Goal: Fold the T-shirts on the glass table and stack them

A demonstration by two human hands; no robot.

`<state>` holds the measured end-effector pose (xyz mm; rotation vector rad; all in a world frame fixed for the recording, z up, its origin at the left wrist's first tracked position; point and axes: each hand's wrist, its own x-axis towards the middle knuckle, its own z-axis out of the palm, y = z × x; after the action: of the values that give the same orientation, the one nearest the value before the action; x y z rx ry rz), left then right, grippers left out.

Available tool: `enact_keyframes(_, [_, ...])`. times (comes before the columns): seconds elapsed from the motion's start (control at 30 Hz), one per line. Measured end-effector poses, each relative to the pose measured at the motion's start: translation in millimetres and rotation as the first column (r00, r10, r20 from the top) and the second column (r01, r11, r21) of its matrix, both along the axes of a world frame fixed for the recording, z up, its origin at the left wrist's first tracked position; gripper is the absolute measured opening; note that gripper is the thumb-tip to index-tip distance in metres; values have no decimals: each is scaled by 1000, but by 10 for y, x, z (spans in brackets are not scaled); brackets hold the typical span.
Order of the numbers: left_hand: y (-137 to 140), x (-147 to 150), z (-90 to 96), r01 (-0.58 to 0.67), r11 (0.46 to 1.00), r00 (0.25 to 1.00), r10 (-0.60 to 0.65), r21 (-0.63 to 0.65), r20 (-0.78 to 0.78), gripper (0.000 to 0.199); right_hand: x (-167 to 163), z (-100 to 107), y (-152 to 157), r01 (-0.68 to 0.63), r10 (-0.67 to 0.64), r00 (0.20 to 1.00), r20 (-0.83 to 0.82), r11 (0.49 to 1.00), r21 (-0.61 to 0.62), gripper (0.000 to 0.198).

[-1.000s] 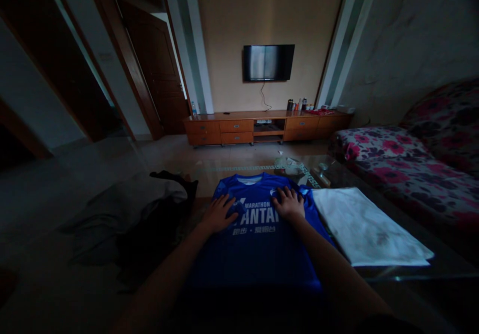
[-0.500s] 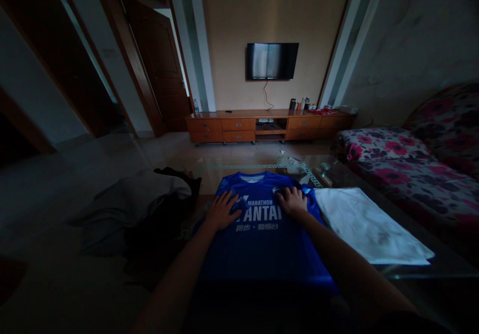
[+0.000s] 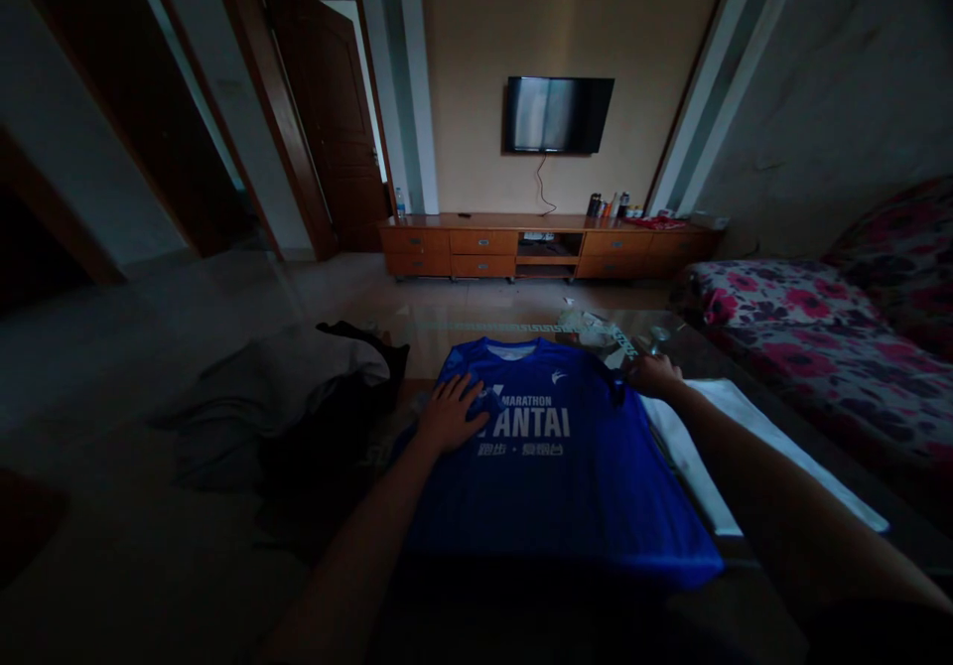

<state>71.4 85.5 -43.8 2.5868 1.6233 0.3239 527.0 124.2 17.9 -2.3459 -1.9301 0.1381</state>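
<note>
A blue T-shirt [image 3: 551, 486] with white lettering lies spread face up on the glass table, its collar at the far side and its hem towards me. My left hand [image 3: 451, 415] rests flat on the shirt's left chest, fingers spread. At the shirt's right sleeve my right hand [image 3: 653, 375] is closed, with the sleeve fabric pinched at its fingertips. Partly under my right forearm lies a folded white cloth [image 3: 707, 466], which the shirt's right side borders.
To the left is a heap of grey and black clothes [image 3: 298, 387]. Small items and a crumpled plastic bag [image 3: 585, 326] lie at the table's [image 3: 424, 347] far end. A flowered sofa [image 3: 811, 337] stands right; a wooden TV cabinet [image 3: 483, 241] is at the wall.
My right hand has moved from lying on the shirt's chest out to the right sleeve and closed on it. The shirt's lower right part now spreads wider. My left hand stays on the shirt.
</note>
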Motion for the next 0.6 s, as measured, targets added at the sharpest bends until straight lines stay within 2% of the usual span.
enact_keyframes(0.1, [-18,8,24,-6,1000,1000,6,4,0,73,37,115,174,19,-21,999,-44,999,-40,24])
enact_keyframes(0.27, [-25,10,37,-7,1000,1000,7,-3,6,74,90,261,355,-25,26,994,-102,1000,15,30])
enact_keyframes(0.4, [-25,9,26,-12,1000,1000,12,2,19,73,83,294,370,-11,19,993,-114,997,72,38])
enact_keyframes(0.6, [-13,3,1,-8,1000,1000,8,0,25,73,-134,455,296,-34,38,998,-51,997,71,32])
